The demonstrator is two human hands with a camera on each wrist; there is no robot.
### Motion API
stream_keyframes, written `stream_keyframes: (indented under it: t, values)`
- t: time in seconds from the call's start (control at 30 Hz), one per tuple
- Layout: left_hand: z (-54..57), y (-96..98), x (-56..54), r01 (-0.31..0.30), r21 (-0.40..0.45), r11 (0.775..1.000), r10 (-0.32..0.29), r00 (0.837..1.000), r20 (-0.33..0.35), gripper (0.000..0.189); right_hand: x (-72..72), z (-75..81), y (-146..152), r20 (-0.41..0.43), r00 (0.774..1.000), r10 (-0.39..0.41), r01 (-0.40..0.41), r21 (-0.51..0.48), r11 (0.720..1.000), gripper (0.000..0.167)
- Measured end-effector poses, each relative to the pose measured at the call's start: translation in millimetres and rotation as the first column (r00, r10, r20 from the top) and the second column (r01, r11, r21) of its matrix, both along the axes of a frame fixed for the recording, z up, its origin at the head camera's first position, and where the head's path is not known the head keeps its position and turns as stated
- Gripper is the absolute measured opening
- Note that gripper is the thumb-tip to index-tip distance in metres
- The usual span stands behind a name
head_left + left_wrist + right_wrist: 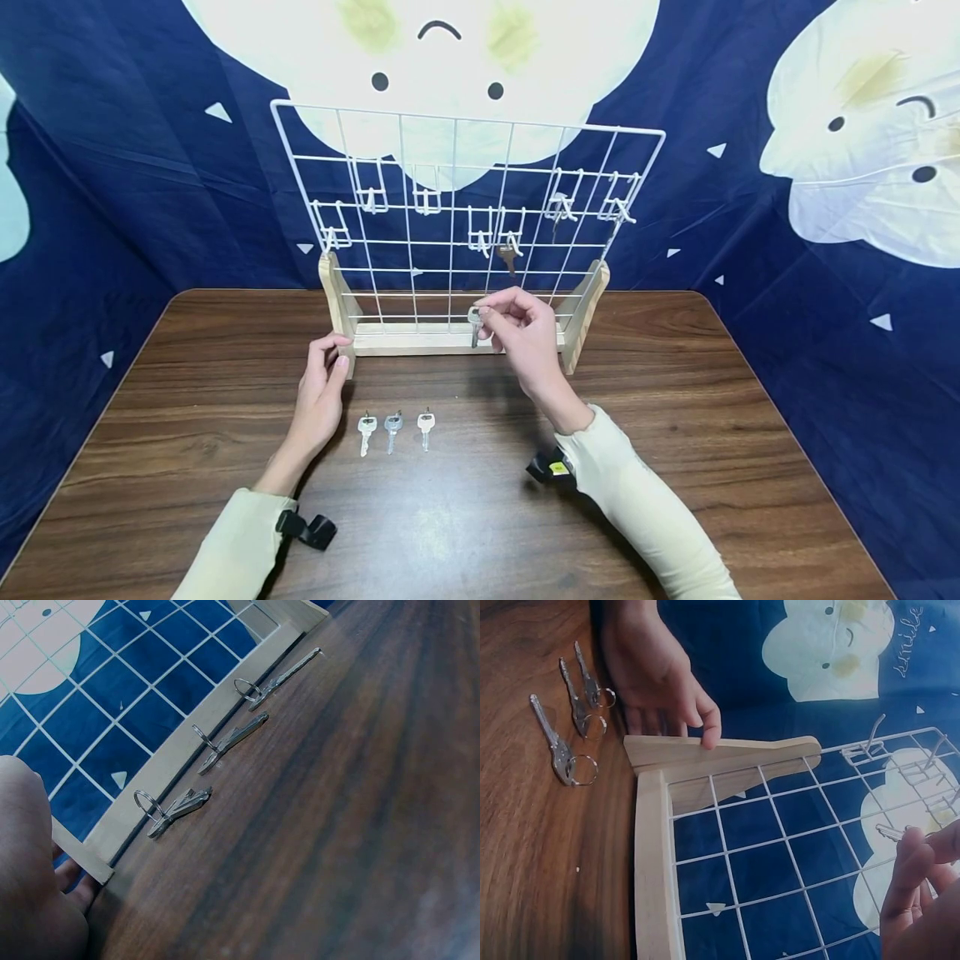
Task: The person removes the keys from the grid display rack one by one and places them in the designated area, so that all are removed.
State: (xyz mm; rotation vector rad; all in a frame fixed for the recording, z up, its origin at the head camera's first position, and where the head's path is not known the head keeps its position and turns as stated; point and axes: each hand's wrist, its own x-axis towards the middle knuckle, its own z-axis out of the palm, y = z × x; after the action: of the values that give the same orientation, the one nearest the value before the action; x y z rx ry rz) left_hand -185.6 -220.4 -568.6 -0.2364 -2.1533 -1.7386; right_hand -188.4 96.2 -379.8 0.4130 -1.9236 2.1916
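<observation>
Key (474, 317) pinched in my right hand (528, 337), before the white wire grid (455, 119).
My left hand (318, 400) grips the left wooden upright (335, 287), likely steadying it; three keys (393, 423) lie near left, spaced apparently for easy picking.

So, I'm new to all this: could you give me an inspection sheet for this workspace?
Surface: brown wood-grain table, shiny toward the front.
Job's things: three keys lie in a row; a white wire rack stands behind them, with at least two hanging keys on its hooks.
Clutter: nothing seen.
Hands: left hand grips the rack's wooden side piece; right hand pinches another key.
Cables: nothing seen.
Surroundings: dark blue cloth with smiling or frowning clouds.
</observation>
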Motion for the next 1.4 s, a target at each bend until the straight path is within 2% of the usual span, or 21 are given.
stream_keyframes:
  t: [0.37,0.73,1.4]
  values:
    - [-0.3,0.1,-0.6,-0.006,-0.004,1.000,0.006,1.000,0.004,0.031,5.0,-10.0,3.7,0.038,0.999,0.002,-0.004,0.054,0.999,0.012]
    - [-0.8,-0.8,-1.0,-0.007,-0.011,1.000,0.007,1.000,-0.002,0.031,12.3,-27.2,3.3,0.070,0.996,0.048,-0.054,0.092,0.994,0.011]
    - [0.3,-0.5,0.3,-0.007,-0.010,1.000,0.007,1.000,-0.007,0.031,17.8,-58.2,9.4,0.206,0.978,0.023,-0.076,0.257,0.963,0.010]
